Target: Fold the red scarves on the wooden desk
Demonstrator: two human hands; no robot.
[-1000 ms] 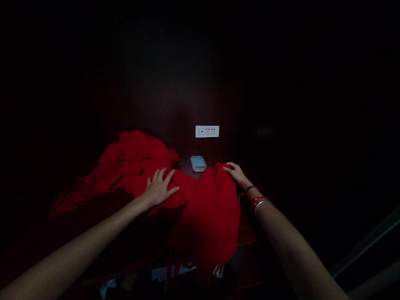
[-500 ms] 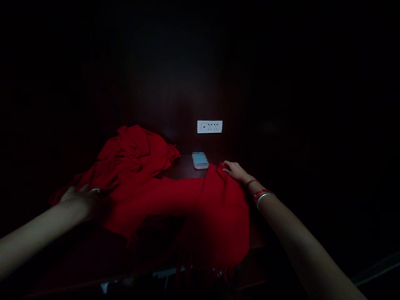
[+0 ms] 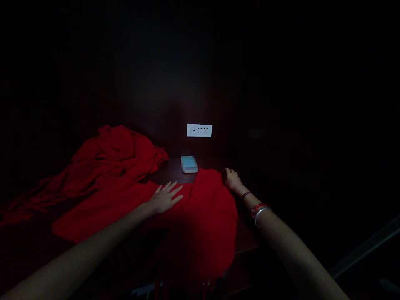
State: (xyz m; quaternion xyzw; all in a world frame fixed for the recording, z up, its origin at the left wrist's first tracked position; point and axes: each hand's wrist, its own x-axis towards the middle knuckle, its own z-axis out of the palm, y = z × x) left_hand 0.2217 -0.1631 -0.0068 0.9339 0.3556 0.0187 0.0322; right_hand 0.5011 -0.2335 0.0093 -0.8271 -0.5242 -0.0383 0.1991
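Note:
A red fringed cloth lies across a dark surface, its fringe hanging over the front edge. My left hand rests on the middle of it, palm down with the fingers spread. At the cloth's upper right edge is my right hand, its fingers bent; whether they pinch the fabric is hard to tell in the dim light. More red fabric is heaped at the left, with fringe at both its ends. A phone lies flat just behind the cloth, between the heap and my right hand.
On the dark back wall is a white socket panel, above the phone. The dark surface ends at a front edge, with pale items dimly visible below it. Much of the surroundings is too dark to make out.
My left hand has moved right, from the left part of the fabric to the middle of the cloth, fingers spread. The cloth's upper right corner looks flatter. The view has shifted slightly right.

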